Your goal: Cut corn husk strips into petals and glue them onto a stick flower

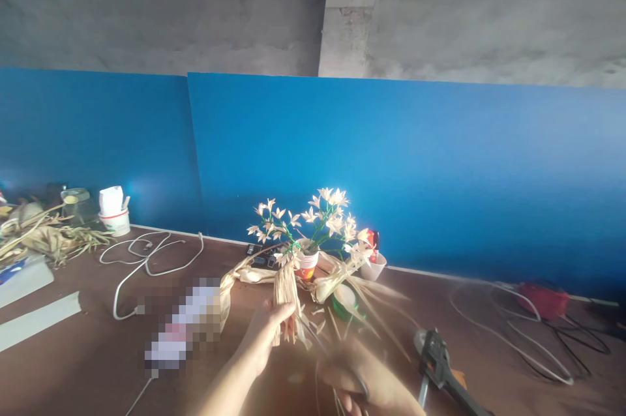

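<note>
My left hand (267,325) is closed around a pale dried corn husk (284,289), its lower edge cut into pointed strips. Blurred by motion, my right hand (355,367) is wrapped round what look like scissors (359,382), a dark handle loop showing at the fingers. Their blades point up and left toward the husk's lower end; whether they touch it I cannot tell. Small husk scraps lie between the hands. Just behind, a paper cup (307,267) holds husk flowers (335,217) on green stems. More husks (327,282) lie beside the cup.
A black glue gun (437,360) lies to the right, with a red pouch (544,300) and cables beyond. Near the flowers are a white cup (374,267) and a green roll (346,302). At left are a white cable (147,259), a pixelated object (183,325) and dried husks (59,240).
</note>
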`<action>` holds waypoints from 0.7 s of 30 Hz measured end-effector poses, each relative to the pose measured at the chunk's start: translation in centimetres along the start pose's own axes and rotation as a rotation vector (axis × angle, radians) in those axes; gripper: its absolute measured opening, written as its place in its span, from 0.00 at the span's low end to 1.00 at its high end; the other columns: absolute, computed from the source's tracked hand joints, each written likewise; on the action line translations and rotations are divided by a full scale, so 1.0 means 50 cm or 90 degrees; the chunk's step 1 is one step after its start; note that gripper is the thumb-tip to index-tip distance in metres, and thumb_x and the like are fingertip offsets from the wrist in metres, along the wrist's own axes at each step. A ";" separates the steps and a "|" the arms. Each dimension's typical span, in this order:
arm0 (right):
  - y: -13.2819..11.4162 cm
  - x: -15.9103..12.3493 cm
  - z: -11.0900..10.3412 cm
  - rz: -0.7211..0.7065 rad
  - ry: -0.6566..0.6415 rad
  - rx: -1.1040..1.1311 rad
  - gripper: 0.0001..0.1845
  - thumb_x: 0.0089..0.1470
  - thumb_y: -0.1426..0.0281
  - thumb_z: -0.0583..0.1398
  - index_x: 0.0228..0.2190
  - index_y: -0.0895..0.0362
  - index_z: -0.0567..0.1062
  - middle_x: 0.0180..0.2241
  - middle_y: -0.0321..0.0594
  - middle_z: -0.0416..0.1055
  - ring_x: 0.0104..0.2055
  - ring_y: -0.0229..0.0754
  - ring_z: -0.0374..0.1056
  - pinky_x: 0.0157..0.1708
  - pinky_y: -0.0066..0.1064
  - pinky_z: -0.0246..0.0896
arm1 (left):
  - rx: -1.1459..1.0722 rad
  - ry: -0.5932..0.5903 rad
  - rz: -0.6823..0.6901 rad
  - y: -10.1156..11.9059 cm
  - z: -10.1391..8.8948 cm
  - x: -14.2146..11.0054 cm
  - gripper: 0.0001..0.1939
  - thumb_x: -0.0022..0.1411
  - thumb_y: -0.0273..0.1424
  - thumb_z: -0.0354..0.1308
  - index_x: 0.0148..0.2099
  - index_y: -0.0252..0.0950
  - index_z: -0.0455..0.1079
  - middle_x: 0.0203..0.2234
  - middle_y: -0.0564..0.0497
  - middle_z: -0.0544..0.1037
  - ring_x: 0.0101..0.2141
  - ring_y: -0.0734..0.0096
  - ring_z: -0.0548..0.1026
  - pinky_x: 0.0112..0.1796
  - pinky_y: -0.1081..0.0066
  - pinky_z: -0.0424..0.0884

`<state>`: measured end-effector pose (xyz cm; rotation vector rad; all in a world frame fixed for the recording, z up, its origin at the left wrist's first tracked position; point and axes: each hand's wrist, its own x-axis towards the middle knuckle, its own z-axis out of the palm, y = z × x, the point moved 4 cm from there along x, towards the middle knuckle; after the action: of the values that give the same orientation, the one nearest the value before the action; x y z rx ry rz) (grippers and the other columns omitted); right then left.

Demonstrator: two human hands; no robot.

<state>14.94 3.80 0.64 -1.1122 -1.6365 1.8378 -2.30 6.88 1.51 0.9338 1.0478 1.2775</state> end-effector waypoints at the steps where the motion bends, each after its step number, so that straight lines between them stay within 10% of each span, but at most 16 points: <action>1: -0.003 -0.002 0.001 -0.001 0.004 -0.002 0.14 0.44 0.62 0.63 0.19 0.61 0.72 0.10 0.27 0.62 0.08 0.26 0.53 0.08 0.18 0.43 | -0.004 0.001 -0.004 -0.001 0.000 0.000 0.13 0.47 0.37 0.64 0.21 0.33 0.71 0.12 0.52 0.72 0.16 0.76 0.67 0.20 0.76 0.57; 21: -0.021 -0.009 0.008 -0.004 0.013 -0.051 0.20 0.47 0.62 0.62 0.12 0.59 0.66 0.09 0.28 0.58 0.10 0.26 0.52 0.10 0.21 0.38 | -0.053 0.051 -0.046 -0.012 -0.008 -0.003 0.11 0.44 0.36 0.65 0.25 0.34 0.72 0.14 0.55 0.73 0.17 0.76 0.68 0.21 0.76 0.60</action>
<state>14.68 3.41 1.77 -1.1529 -1.7134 1.7654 -2.51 6.67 0.86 0.7809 1.0734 1.2970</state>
